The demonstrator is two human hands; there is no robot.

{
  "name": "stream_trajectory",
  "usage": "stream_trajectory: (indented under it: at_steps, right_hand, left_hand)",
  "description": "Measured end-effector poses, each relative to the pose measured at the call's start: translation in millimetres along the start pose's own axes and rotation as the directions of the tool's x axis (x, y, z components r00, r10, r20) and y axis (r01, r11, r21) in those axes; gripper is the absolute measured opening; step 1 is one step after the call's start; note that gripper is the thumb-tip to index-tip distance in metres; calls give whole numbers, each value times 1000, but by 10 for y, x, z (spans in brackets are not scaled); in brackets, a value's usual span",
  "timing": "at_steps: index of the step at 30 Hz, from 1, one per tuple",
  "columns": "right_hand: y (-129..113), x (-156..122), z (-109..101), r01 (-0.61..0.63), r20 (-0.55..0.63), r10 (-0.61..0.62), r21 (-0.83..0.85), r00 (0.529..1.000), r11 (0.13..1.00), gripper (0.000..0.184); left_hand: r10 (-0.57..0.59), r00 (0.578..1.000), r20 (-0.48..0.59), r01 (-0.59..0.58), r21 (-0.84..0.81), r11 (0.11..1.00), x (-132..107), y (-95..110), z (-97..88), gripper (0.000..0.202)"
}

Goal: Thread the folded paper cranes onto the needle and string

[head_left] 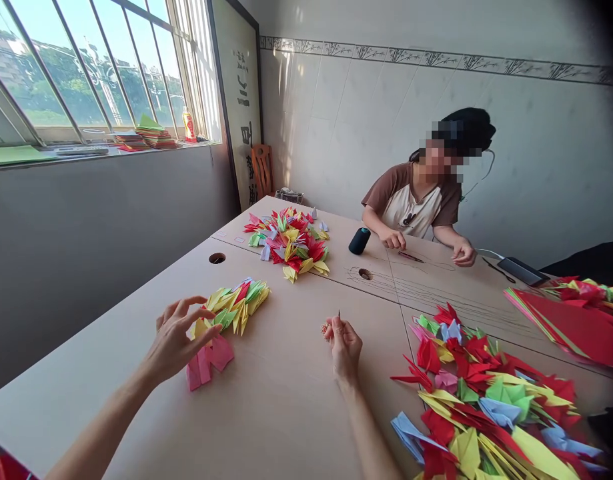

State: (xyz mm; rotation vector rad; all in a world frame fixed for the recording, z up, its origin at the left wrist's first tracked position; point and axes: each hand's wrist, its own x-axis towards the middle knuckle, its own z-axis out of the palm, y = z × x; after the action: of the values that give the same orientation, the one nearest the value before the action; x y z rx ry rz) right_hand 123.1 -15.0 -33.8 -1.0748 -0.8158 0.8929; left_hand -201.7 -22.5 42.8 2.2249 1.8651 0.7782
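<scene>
My left hand [179, 337] hovers with fingers spread just above the near edge of a heap of folded paper cranes [236, 307] in yellow, green and red. A pink folded paper piece [209, 360] lies under and beside that hand. My right hand [344, 348] is pinched around a thin needle [339, 315] standing up from the fingertips. A small, speckled bundle [326, 328], too small to identify, sits at the thumb side. A larger heap of folded paper cranes [486, 400] lies to the right of my right hand.
A co-worker sits across the pale table [286, 400], hands near a black cylindrical speaker [359, 241] and a thin tool. A third paper heap [291, 243] lies mid-table. Red paper sheets [571, 327] stack at right. A phone-like device, cable and table holes are present.
</scene>
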Motion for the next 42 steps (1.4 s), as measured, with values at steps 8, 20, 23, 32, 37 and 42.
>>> stream_trajectory:
  at_steps: [8,20,23,32,37,42]
  right_hand:
    - [-6,-14,-3,0,-8,0,-30,1000,1000,38]
    - [-29,-9,13,38,9,-37,-29,999,999,38]
    - [-34,-10,15,49,6,-49,-13,999,999,38]
    - [-52,-11,18,68,46,-64,-103,997,992,34]
    - [-72,1,31,90,42,-85,-135,996,987,32]
    - [-55,27,40,86,-48,-92,-106,995,991,35]
  left_hand:
    - [13,999,35,-16,63,998,-207,63,55,25]
    - [149,986,-76,-163,-231,959,123,615,121,25]
    - [249,966,-67,-257,-325,910,316,933,293,24]
    - [333,943,-11,-278,-578,768,659,1399,869,24]
    - [291,956,-45,-247,-659,711,731,1524,1048,24]
    - [-45,992,-115,-69,-816,574,590,1687,1241,25]
